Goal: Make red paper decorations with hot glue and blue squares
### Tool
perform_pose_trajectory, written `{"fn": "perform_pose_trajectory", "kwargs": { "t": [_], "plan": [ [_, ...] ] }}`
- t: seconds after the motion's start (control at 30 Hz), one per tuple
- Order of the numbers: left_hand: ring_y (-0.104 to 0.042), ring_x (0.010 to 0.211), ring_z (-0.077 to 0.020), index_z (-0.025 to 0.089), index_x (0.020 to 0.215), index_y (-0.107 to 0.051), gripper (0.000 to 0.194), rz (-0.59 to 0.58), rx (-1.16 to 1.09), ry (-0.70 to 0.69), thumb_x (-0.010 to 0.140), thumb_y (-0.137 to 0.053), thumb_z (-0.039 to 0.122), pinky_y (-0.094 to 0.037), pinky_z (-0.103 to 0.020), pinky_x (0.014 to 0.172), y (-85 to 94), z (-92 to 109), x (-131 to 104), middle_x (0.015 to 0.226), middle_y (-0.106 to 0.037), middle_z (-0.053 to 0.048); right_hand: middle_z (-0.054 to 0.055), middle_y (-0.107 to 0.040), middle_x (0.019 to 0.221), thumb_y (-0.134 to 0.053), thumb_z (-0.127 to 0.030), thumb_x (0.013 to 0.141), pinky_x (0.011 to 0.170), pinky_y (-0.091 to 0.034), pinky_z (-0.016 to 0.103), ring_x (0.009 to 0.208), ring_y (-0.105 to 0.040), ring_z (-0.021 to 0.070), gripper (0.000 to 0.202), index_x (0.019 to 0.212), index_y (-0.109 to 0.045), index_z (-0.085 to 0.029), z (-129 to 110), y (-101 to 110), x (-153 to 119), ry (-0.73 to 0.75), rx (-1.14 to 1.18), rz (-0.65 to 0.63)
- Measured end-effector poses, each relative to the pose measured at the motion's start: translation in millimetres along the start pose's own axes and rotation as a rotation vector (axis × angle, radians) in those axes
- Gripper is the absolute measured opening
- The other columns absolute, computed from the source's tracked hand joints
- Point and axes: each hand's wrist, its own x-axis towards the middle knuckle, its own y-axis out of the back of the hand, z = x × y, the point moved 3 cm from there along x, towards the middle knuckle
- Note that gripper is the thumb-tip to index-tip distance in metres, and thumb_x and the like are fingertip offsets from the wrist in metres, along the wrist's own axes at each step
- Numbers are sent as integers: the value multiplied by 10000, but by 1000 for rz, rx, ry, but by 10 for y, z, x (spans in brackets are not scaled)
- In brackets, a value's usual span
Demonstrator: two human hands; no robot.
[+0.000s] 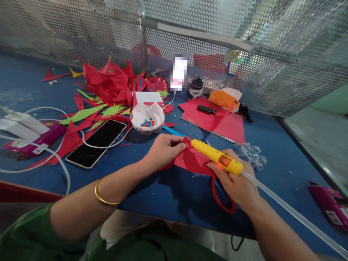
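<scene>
Perforated metal screen [108,32] backs the blue bench [274,145], with paper scraps [108,81] heaped toward the far left. From my remote seat, I see the left hand [170,146] pinching a red paper piece [191,159] over the bench's near middle, while the right hand's [236,185] fingers wrap a yellow glue gun [208,150], nozzle at the paper. I judge this a gluing step; the next move calls for steady paper and fingertips clear of the nozzle.

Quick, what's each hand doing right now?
Left hand: closed, pinching the red paper.
Right hand: closed around the yellow glue gun.
</scene>
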Motion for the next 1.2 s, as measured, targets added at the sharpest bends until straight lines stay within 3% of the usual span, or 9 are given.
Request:
{"fn": "perform_pose_trajectory", "kwargs": {
  "t": [0.97, 1.1, 1.2],
  "plan": [
    [-637, 713, -178, 167, 769, -767, 188, 3, -39, 54, 766, -647, 312, -502, -258, 627, -1, -22, -1, 685, -705, -34, -18, -624, 631, -503, -536, 950, 503, -397, 275, 520, -591, 155, 313, 870, -548, -237, 37, -21, -11, -58, 44, -23],
    [-650, 727, -172, 154, 823, -777, 198, -1, -81, 60, 769, -669, 311, -515, -266, 662, 5, -26, 12, 774, -741, -47, 7, -635, 701, -510, -522, 952, 531, -439, 269, 588, -610, 159, 320, 847, -572, -226, 60, -6, -7, -89, 196, -44],
    [-661, 734, -173, 155, 853, -777, 210, -10, -130, 84, 781, -671, 322, -525, -280, 689, 2, -35, 16, 807, -750, -50, 26, -640, 726, -524, -503, 944, 563, -479, 277, 631, -621, 172, 328, 817, -617, -216, 105, 33, -4, -121, 337, 13]
  ]
}}
